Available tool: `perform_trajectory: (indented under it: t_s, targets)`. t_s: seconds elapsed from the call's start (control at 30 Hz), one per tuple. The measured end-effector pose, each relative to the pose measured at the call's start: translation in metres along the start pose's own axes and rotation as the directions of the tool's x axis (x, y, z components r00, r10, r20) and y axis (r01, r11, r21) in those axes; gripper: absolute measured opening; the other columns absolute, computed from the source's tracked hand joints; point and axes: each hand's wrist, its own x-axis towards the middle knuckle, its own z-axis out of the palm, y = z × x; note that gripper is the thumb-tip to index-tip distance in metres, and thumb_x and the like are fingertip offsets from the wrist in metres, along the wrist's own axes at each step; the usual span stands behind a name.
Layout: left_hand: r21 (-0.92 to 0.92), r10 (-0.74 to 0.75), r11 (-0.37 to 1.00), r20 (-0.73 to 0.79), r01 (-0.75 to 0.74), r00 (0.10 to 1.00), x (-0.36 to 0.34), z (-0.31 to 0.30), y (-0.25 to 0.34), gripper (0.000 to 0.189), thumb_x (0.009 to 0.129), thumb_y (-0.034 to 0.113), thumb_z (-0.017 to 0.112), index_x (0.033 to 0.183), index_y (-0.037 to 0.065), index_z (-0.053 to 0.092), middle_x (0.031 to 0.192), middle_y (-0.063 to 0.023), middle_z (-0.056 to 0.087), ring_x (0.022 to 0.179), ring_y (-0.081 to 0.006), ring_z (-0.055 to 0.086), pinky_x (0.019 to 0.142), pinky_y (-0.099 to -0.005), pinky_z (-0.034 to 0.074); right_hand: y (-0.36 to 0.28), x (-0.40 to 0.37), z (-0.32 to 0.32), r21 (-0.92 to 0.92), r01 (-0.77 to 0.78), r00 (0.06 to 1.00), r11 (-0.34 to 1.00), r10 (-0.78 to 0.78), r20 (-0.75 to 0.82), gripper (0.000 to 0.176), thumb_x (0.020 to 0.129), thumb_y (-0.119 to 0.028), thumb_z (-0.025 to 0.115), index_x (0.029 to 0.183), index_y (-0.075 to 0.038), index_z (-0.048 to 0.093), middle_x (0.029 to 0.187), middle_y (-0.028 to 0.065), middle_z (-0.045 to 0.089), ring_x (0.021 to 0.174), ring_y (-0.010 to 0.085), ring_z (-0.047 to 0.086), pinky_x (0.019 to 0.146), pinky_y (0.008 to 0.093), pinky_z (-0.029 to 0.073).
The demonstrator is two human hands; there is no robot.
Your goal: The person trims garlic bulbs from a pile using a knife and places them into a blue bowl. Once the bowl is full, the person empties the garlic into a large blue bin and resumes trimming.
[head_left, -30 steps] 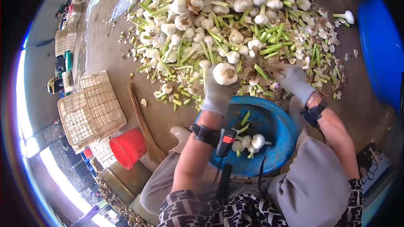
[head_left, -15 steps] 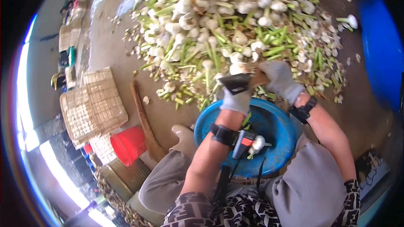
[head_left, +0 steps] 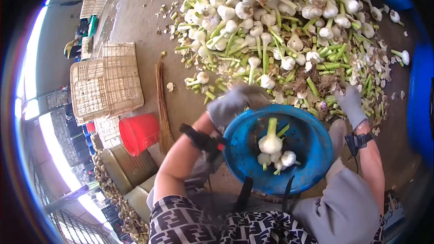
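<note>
A concrete floor [head_left: 135, 22] fills the view. Across its far side spreads a heap of garlic [head_left: 271, 22], white bulbs with green stalks, and cut stalks and papery skins are strewn along its near edge. A big blue tub [head_left: 420, 90] curves down the right side. On the left, pale slatted crates [head_left: 106, 83] lie stacked flat, with a red bucket [head_left: 138, 133] just below them and a straw broom [head_left: 162, 104] lying between the crates and the heap.

Close to the person's knees sits a round blue basin [head_left: 307, 140]. The left hand [head_left: 235, 103], in a grey glove, is at the basin's far left rim. It is blurred, so I cannot tell whether its fingers are clenched on anything. The right hand [head_left: 350, 103], also gloved, is at the trimmings beside the basin's right edge, fingers pointing into the litter. Whether they grasp something cannot be told.

Inside the basin a garlic bulb [head_left: 270, 143] with a short green stalk lies near the middle, apart from both hands. A few smaller bulbs [head_left: 282, 159] lie just below it.
</note>
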Motion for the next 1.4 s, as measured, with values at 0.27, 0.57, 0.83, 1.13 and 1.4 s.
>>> perform_trajectory:
  t_s: [0.27,0.57,0.83,1.13,1.4]
  targets:
    - [0.387,-0.216,0.438,-0.831,0.811,0.513,-0.007,-0.145,-0.127,0.061,0.068,0.035,0.068,0.12,0.008,0.05,0.113,-0.0206,0.056,0.105,-0.0334,0.054,0.089,-0.0389,0.043,-0.022,-0.003,0.005,0.069,-0.237,0.952,0.969,0.218,0.215,0.032,0.073,-0.027,0.061,0.099,-0.008,0.064,0.078,0.0168,0.065,0.074,0.0317,0.063,0.068,0.0385,0.049]
    - [0.028,-0.114,0.981,-0.721,0.193,0.684,0.025,-0.062,-0.057,0.063,0.07,0.016,0.075,0.122,-0.002,0.046,0.104,-0.013,0.06,0.092,-0.0153,0.057,0.076,-0.0253,0.047,-0.033,0.001,0.006,0.095,-0.049,0.988,0.994,0.035,0.148,0.028,0.074,-0.027,0.058,0.095,-0.009,0.065,0.078,0.0162,0.064,0.075,0.033,0.062,0.069,0.0389,0.05]
    - [0.092,0.22,0.975,-0.273,-0.202,0.936,0.063,0.034,0.006,0.039,0.068,0.011,0.075,0.101,0.002,0.056,0.088,-0.0046,0.063,0.076,-0.0115,0.058,0.069,-0.0252,0.048,-0.113,0.008,-0.028,0.199,0.343,0.904,0.918,-0.38,0.196,0.015,0.071,-0.021,0.06,0.083,-0.012,0.058,0.077,0.0111,0.062,0.078,0.0296,0.061,0.068,0.0402,0.048]
    - [0.63,0.533,0.687,-0.099,-0.362,0.84,0.06,0.066,0.02,0.027,0.071,0.02,0.073,0.09,0.004,0.062,0.078,-0.0023,0.063,0.068,-0.0115,0.058,0.062,-0.0272,0.048,-0.099,0.004,-0.039,0.261,0.397,0.872,0.88,-0.45,0.191,0.018,0.067,-0.017,0.06,0.084,-0.012,0.055,0.077,0.0091,0.061,0.078,0.0297,0.06,0.066,0.0405,0.046]
    - [0.25,0.247,0.954,-0.334,-0.167,0.91,0.029,0.092,0.079,0.036,0.064,0.014,0.076,0.093,0.001,0.058,0.081,-0.0048,0.063,0.074,-0.011,0.059,0.067,-0.0241,0.048,0.008,0.009,-0.024,0.163,-0.251,0.955,0.954,0.216,0.203,0.029,0.074,-0.021,0.051,0.09,0.001,0.062,0.082,0.0223,0.063,0.078,0.0338,0.063,0.071,0.0402,0.05]
